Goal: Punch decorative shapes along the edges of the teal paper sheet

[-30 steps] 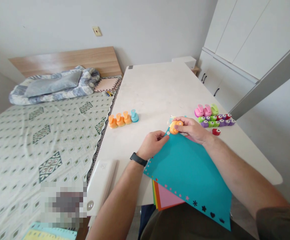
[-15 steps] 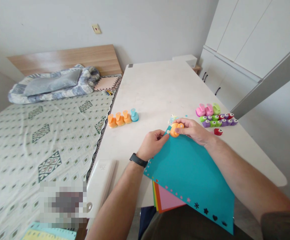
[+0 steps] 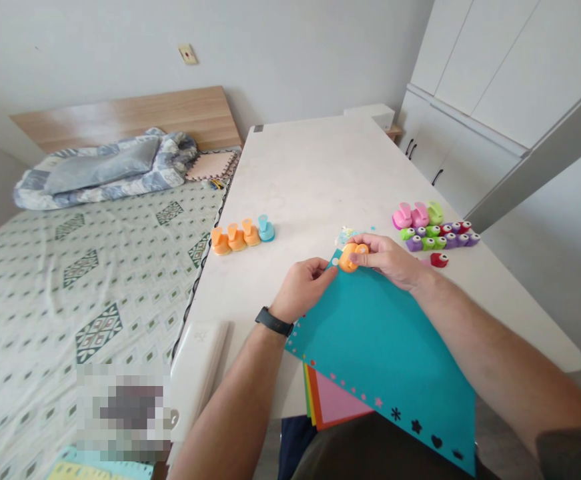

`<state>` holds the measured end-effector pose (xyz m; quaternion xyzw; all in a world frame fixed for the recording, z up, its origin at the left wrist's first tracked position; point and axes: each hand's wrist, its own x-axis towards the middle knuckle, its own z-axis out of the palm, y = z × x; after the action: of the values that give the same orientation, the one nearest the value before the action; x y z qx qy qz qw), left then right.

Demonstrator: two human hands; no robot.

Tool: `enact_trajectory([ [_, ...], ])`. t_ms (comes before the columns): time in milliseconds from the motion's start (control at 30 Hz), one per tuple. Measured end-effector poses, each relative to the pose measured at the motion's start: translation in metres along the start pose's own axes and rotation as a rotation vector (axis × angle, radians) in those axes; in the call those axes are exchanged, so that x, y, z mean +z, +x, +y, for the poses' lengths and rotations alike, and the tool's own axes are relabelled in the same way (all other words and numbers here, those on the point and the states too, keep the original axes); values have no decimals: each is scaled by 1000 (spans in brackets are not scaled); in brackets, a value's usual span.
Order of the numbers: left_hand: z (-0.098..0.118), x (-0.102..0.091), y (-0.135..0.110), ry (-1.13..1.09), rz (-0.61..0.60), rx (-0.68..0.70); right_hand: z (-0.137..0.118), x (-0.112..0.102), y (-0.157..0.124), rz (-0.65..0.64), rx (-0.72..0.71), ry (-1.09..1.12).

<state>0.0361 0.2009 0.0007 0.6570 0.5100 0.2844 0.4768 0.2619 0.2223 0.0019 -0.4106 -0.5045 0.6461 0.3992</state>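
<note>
A teal paper sheet [image 3: 380, 347] lies slanted over the near table edge, with small shapes punched along its borders. My left hand [image 3: 303, 287], a black band on its wrist, pinches the sheet's far corner. My right hand [image 3: 387, 257] grips a small orange paper punch [image 3: 349, 256] that sits on that same corner. Under the teal sheet lie pink, orange and yellow sheets [image 3: 333, 400].
A row of three orange punches and a blue one [image 3: 241, 235] stands at the left of the white table [image 3: 320, 173]. Pink, green, purple and red punches [image 3: 433, 230] cluster at the right. A white case [image 3: 197, 363] lies near the left edge. A bed adjoins on the left.
Both hands hold their grip on the sheet's corner and the orange punch. The view has shifted slightly; nothing else moved.
</note>
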Motion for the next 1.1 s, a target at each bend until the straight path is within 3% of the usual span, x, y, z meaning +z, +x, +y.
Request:
enact_trajectory([
  [1100,-6,4,1,32,-16,6,5,3,3,63,-4,52],
])
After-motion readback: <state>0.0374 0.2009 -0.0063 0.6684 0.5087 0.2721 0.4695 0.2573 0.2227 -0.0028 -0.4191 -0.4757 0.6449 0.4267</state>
